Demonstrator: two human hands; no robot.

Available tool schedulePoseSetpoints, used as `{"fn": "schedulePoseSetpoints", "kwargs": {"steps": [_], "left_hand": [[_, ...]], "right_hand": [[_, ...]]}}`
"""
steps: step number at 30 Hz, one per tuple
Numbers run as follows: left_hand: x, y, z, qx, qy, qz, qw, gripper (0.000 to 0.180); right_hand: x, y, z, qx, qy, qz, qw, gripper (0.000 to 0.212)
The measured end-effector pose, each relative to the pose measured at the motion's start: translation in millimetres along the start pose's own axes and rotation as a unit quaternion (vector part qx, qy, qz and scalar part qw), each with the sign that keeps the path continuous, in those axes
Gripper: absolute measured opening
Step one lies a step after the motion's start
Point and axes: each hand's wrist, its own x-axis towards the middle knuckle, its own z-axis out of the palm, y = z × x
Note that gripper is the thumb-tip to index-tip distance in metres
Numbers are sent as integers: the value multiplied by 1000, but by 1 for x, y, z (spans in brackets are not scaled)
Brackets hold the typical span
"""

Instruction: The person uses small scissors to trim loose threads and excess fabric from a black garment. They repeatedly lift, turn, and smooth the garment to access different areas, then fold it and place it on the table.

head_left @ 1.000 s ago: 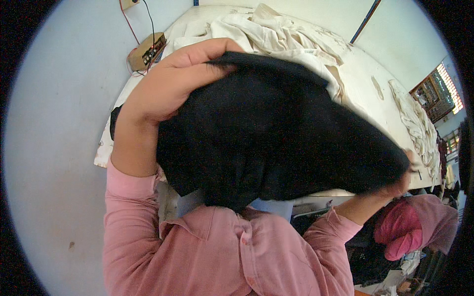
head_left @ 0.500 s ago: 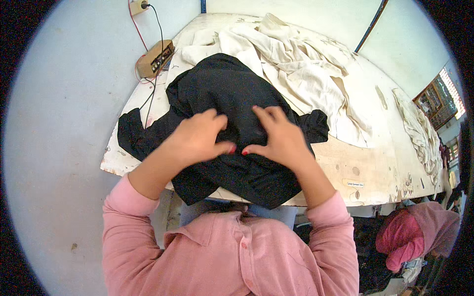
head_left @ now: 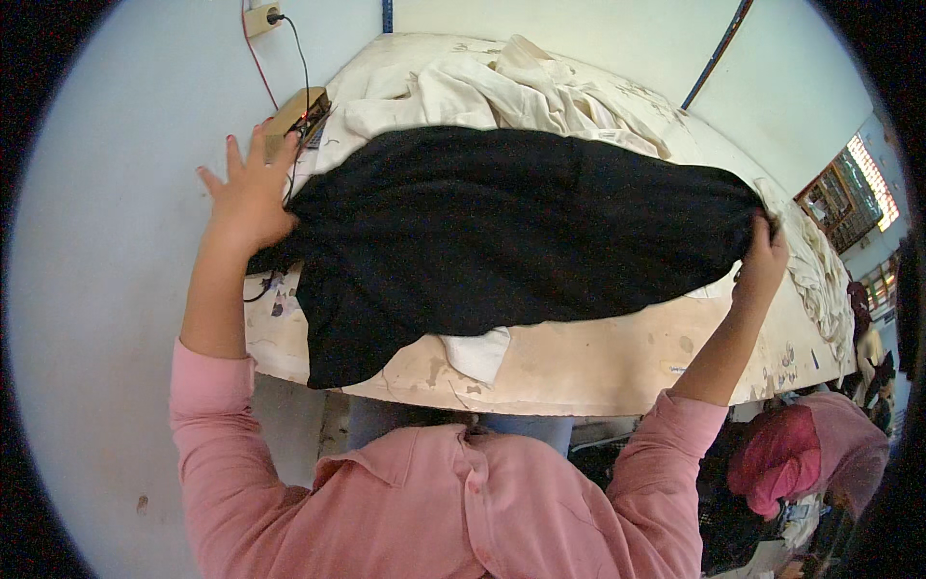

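A black garment (head_left: 521, 222) stretches sideways across the pale table (head_left: 569, 372), its lower edge wavy and one corner hanging near the front edge at left. At its left end is my left hand (head_left: 246, 198), fingers spread wide, the thumb side against the cloth. My right hand (head_left: 762, 256) is closed around the garment's narrow right end, which it pulls out to the right. Cream cloth (head_left: 463, 92) lies bunched behind the black garment, partly covered by it. A small white piece of cloth (head_left: 477, 355) pokes out from under the lower edge.
A brown box with wires (head_left: 307, 101) stands at the table's far left corner, cabled to a wall socket (head_left: 262, 19). More cream fabric (head_left: 820, 280) lies along the right edge. A person in pink (head_left: 781, 458) is bent low at the lower right.
My hands have moved far apart, left and right. The bunched black garment is now spread wide, with my right hand gripping one end and my left hand's fingers spread at the other.
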Motion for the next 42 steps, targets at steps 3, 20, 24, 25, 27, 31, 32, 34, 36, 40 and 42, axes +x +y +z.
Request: {"fn": "schedulePoseSetpoints", "kwargs": {"steps": [3,20,24,25,27,31,32,34,36,40,42], "left_hand": [[-10,40,-8,-240,48,338,909,79],[57,74,-36,-555,-26,161,816,42],[34,89,10,-242,161,260,921,67],[15,92,11,-189,129,308,924,71],[-11,93,35,-208,73,376,900,66],[-56,94,54,-289,27,333,897,46],[-62,93,62,-303,6,328,895,42],[-74,88,67,-353,52,339,870,27],[-86,74,66,-406,66,332,849,23],[-111,32,57,-443,15,275,853,22],[-124,22,56,-471,-18,279,836,23]], "right_hand": [[-37,-36,21,-264,-103,-70,956,24],[-92,-55,92,-175,-140,-164,961,39],[-86,-64,111,-244,-118,-175,947,36],[-97,-57,115,-194,-161,-196,948,34],[-126,-63,126,-40,-270,-192,943,28],[-149,-46,167,35,-400,-144,905,30],[-150,-39,180,37,-412,-146,899,32],[-154,-20,199,-48,-419,-94,902,33],[-161,-3,211,-156,-443,-70,880,30],[-147,6,207,-62,-412,-92,904,16],[-124,1,199,-31,-285,-94,953,12]]}}
